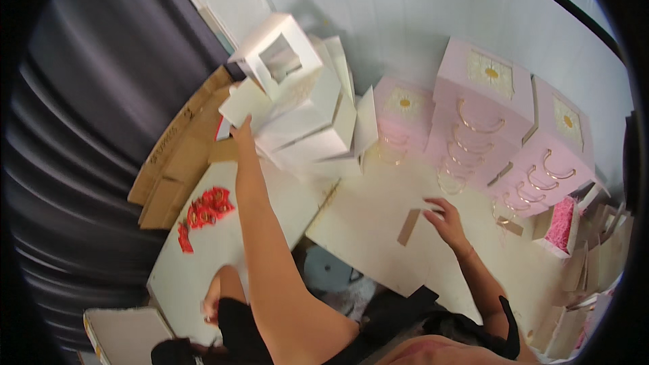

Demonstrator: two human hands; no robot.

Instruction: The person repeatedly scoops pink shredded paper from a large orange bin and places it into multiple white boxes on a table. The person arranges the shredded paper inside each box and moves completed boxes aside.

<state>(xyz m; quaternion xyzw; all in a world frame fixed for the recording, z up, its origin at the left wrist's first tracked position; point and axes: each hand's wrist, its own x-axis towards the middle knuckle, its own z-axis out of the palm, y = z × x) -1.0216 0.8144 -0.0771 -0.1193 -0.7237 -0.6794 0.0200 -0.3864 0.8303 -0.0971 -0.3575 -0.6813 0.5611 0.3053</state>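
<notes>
My left hand (242,129) reaches far out to a stack of white window boxes. Its fingers are at the lower edge of a raised white flap (246,101); whether they grip it cannot be made out. A white cardboard box with a cut-out window (291,43) sits tilted on top of the stack, above other white boxes (314,144) with lifted flaps. My right hand (446,224) hovers over the pale table (375,223), fingers apart and holding nothing. Close to its fingertips lies a brown cardboard strip (409,227).
Pink boxes with gold handles (479,129) stand stacked along the wall. Pink shredded filler fills a small box (560,223) at right. Red-wrapped packets (210,208) lie on the left table beside flattened brown cardboard (177,157). Another person's hand (212,299) is at lower left.
</notes>
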